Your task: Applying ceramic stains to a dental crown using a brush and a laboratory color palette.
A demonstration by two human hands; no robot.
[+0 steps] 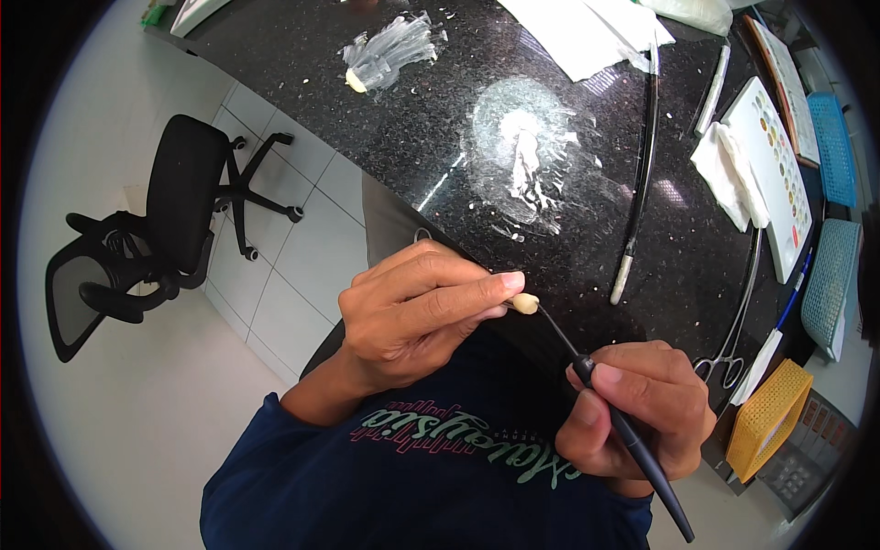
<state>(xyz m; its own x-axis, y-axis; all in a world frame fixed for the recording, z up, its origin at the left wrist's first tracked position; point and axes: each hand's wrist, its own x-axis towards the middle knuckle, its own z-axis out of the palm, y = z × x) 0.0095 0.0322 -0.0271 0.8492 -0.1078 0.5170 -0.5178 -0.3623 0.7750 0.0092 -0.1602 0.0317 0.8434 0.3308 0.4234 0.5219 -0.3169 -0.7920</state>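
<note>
A small cream tooth-shaped crown (524, 303) sits at the fingertips of my left hand (412, 307), whose thumb and fingers are pressed together. A bit of metal shows beside the crown, and a metal finger ring (422, 235) pokes out behind the hand. These look like parts of one clamp, mostly hidden by my fingers. My right hand (646, 403) pinches a slim dark-handled tool (632, 440) like a pen. Its thin tip reaches the crown's right side; whether it touches cannot be made out.
White paste (524, 165) is smeared on the black speckled table (403, 137). A long black-handled brush (642, 174) lies right of it. Scissor-handled forceps (729, 353), a white palette (775, 174) and a yellow basket (770, 417) line the right. An office chair (188, 197) stands left.
</note>
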